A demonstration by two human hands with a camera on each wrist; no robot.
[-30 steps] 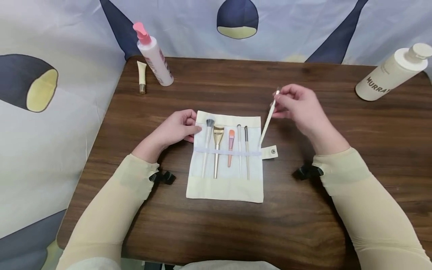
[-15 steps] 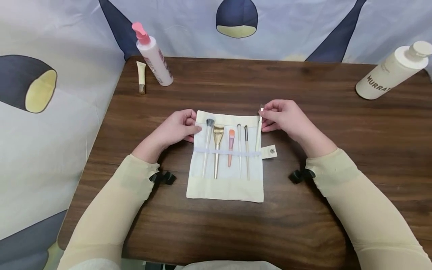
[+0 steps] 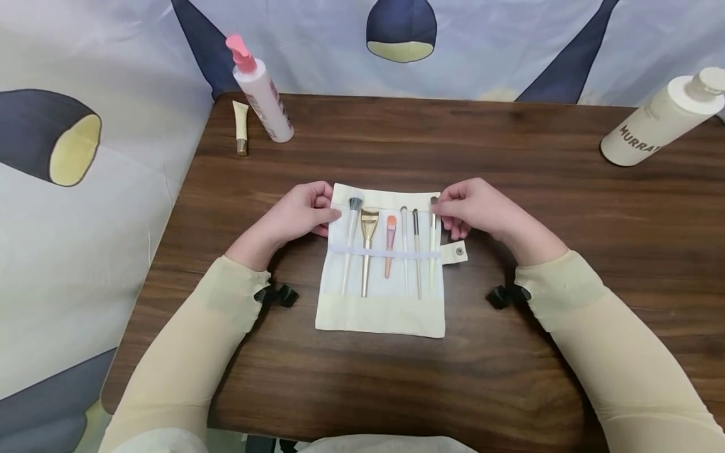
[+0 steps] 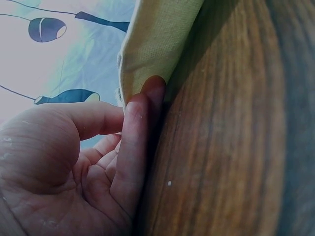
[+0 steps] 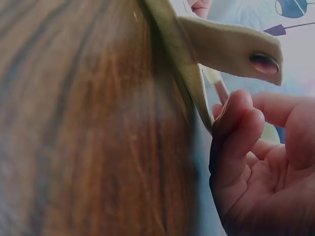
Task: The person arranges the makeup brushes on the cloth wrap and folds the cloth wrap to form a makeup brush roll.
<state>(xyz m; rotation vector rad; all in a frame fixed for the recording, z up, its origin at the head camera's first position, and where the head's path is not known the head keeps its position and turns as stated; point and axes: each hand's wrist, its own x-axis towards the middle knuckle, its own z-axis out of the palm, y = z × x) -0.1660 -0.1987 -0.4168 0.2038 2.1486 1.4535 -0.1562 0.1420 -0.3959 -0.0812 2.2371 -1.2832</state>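
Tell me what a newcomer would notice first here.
Probably the cream brush roll, spread on the table between the left hand and right hand, with six brushes in a row. Next, perhaps, the pink-topped bottle at the far left corner and the white bottle at the far right.

1. Head view: from above, facing forward and down, taking in the whole brush roll [image 3: 379, 318] and most of the desk [image 3: 396, 384].
2. Left wrist view: very close, turned sideways, facing the left hand [image 4: 74, 167].
3. Right wrist view: equally close and sideways, facing the right hand [image 5: 268, 162].
4. All three share the brush roll and patterned backdrop [image 3: 481, 50].
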